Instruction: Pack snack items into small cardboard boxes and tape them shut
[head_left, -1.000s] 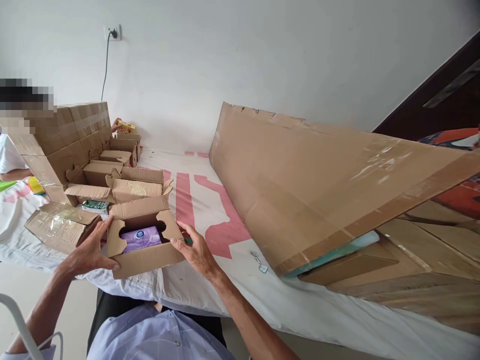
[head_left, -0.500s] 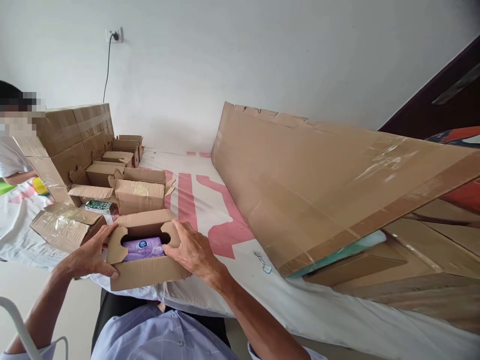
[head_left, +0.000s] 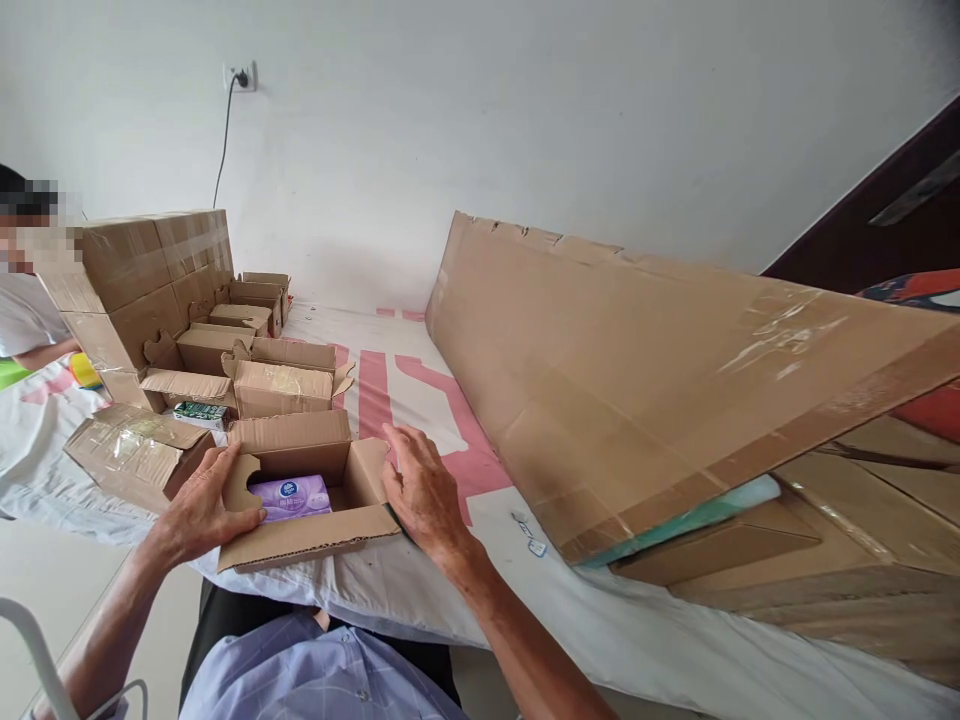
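Observation:
An open cardboard box (head_left: 315, 535) sits at the near edge of the cloth-covered surface, its long flaps raised. Inside, toward its left end, lies a purple tissue pack (head_left: 291, 497). My left hand (head_left: 196, 510) grips the box's left end, thumb on the near flap and fingers over the side by the notched end flap. At the opposite end my right hand (head_left: 431, 492) holds the right end flap, which stands upright; part of its grip is hidden. Just beyond my left hand are a taped carton (head_left: 135, 452) and a small green-and-white package (head_left: 200, 414).
Several open boxes (head_left: 285, 388) line the left side, beside a stack of sealed cartons (head_left: 124, 270). A person (head_left: 30, 310) is behind the stack. A large cardboard sheet (head_left: 637, 390) leans on the right above flattened cardboard (head_left: 847, 540). A small tag (head_left: 535, 548) lies on the cloth (head_left: 510, 590).
The box's right end flap has swung up and outward, showing more of the inside. My right hand has moved right with it; my left hand keeps its hold.

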